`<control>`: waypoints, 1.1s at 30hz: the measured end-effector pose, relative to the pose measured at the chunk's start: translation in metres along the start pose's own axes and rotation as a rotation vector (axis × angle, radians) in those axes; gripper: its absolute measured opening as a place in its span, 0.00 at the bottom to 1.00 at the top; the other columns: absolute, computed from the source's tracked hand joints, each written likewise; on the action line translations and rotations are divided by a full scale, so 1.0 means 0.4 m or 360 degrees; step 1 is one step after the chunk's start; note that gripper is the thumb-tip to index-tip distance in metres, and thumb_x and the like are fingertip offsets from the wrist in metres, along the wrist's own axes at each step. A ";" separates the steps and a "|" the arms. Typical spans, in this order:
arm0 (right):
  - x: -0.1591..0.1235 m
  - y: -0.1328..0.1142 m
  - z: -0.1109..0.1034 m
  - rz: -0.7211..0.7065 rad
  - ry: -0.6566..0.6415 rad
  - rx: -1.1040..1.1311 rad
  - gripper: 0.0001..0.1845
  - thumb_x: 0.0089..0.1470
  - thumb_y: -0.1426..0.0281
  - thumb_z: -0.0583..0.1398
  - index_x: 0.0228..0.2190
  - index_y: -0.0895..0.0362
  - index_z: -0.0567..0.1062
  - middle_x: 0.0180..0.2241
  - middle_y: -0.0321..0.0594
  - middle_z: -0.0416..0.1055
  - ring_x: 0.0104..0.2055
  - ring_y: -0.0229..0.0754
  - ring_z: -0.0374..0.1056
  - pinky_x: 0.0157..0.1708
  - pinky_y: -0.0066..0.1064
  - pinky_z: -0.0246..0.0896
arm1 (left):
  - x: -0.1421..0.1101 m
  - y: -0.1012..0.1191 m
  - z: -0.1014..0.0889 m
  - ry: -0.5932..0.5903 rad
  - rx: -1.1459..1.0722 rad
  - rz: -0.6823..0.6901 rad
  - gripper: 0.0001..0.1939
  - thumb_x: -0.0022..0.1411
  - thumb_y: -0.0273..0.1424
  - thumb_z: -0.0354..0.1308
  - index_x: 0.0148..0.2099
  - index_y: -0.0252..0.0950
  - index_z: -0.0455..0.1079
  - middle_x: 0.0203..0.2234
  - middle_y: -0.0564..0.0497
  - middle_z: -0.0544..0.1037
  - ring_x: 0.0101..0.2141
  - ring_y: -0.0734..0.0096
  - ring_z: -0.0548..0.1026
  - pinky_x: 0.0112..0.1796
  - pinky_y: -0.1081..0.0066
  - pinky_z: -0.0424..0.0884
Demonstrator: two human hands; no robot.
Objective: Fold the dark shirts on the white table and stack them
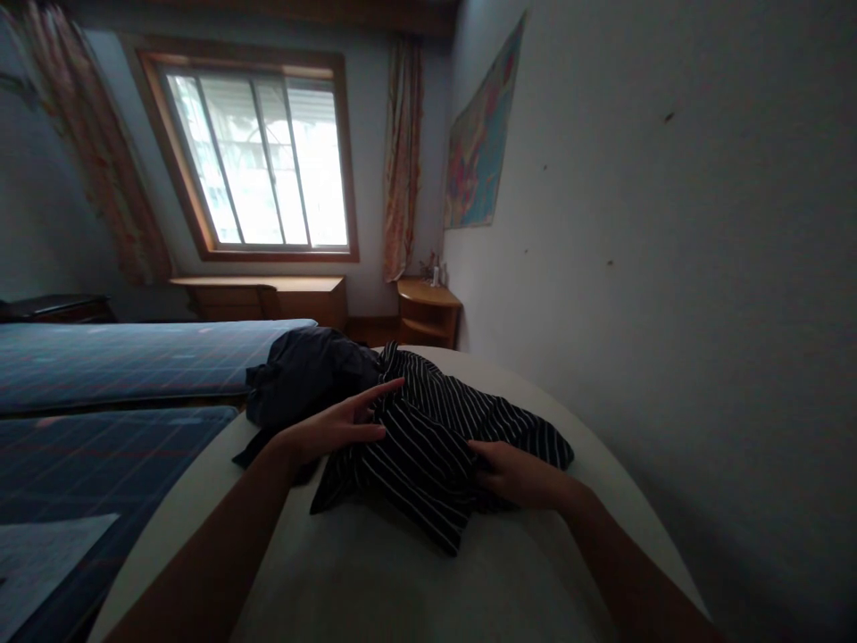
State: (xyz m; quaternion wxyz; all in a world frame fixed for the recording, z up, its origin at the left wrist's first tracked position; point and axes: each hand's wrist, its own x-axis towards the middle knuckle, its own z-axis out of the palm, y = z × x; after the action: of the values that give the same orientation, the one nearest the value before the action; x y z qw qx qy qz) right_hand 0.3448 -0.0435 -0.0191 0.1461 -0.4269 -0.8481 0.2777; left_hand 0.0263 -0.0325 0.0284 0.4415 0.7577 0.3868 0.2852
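A black garment with thin white stripes [428, 438] lies crumpled on a white surface [375, 572] in front of me. My left hand [335, 427] rests on its left edge with the fingers stretched out, the forefinger pointing right. My right hand [515, 473] is closed on a fold of the striped cloth at its right side. Behind the striped garment, touching it, sits a bundle of plain dark cloth [308, 375].
Two beds with blue checked covers [127, 357] run along the left. A window [261, 161] with curtains, a low wooden shelf [268, 295] and a corner shelf [428, 313] stand at the far wall. A map [482, 152] hangs on the white wall to the right.
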 end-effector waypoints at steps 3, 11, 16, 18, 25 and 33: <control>0.001 0.013 -0.021 0.0016 0.0142 0.0460 0.17 0.58 0.64 0.56 0.48 0.53 0.73 0.46 0.39 0.75 0.48 0.46 0.71 0.50 0.38 0.66 | 0.000 -0.005 -0.008 -0.0273 -0.0435 0.0056 0.42 0.55 0.34 0.66 0.69 0.47 0.55 0.60 0.46 0.70 0.57 0.56 0.70 0.54 0.57 0.68; 0.035 0.106 -0.039 0.0401 0.1027 0.0011 0.21 0.59 0.60 0.55 0.51 0.55 0.69 0.46 0.47 0.74 0.49 0.50 0.71 0.54 0.46 0.62 | 0.088 -0.143 0.048 0.0457 0.0335 0.0039 0.31 0.60 0.34 0.59 0.65 0.34 0.60 0.59 0.39 0.69 0.55 0.56 0.71 0.58 0.53 0.63; 0.009 0.087 -0.027 0.0308 0.0384 -0.0098 0.46 0.52 0.47 0.61 0.64 0.54 0.57 0.68 0.49 0.48 0.69 0.53 0.46 0.66 0.47 0.42 | 0.083 -0.189 0.094 0.0055 0.0717 0.0082 0.34 0.63 0.44 0.57 0.68 0.44 0.56 0.70 0.45 0.45 0.66 0.53 0.54 0.63 0.57 0.54; 0.001 0.078 -0.019 0.0357 0.0091 -0.0109 0.59 0.40 0.46 0.68 0.67 0.53 0.52 0.70 0.49 0.39 0.70 0.56 0.39 0.67 0.49 0.39 | 0.073 -0.186 0.104 -0.0101 0.0832 0.0000 0.42 0.55 0.46 0.64 0.69 0.45 0.55 0.71 0.44 0.44 0.66 0.49 0.55 0.62 0.56 0.56; -0.005 0.042 -0.019 0.0258 -0.0001 -0.0243 0.30 0.43 0.69 0.65 0.51 0.55 0.74 0.51 0.46 0.72 0.54 0.52 0.67 0.56 0.41 0.59 | 0.053 -0.099 0.101 -0.0276 0.1134 -0.0063 0.22 0.56 0.32 0.59 0.54 0.37 0.72 0.47 0.44 0.78 0.47 0.57 0.76 0.50 0.63 0.68; -0.054 -0.015 -0.084 0.0110 -0.0420 0.0301 0.21 0.47 0.65 0.65 0.44 0.54 0.77 0.42 0.37 0.77 0.45 0.47 0.71 0.47 0.35 0.65 | 0.017 0.014 0.054 -0.0733 0.0647 -0.0215 0.14 0.56 0.39 0.61 0.43 0.38 0.75 0.34 0.56 0.80 0.36 0.67 0.77 0.37 0.72 0.70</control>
State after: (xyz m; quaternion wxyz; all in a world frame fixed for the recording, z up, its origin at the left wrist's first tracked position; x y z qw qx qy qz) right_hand 0.3699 -0.0521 0.0114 0.0635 -0.3999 -0.8149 0.4148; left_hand 0.0487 -0.0382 0.0242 0.3748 0.8478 0.3751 -0.0069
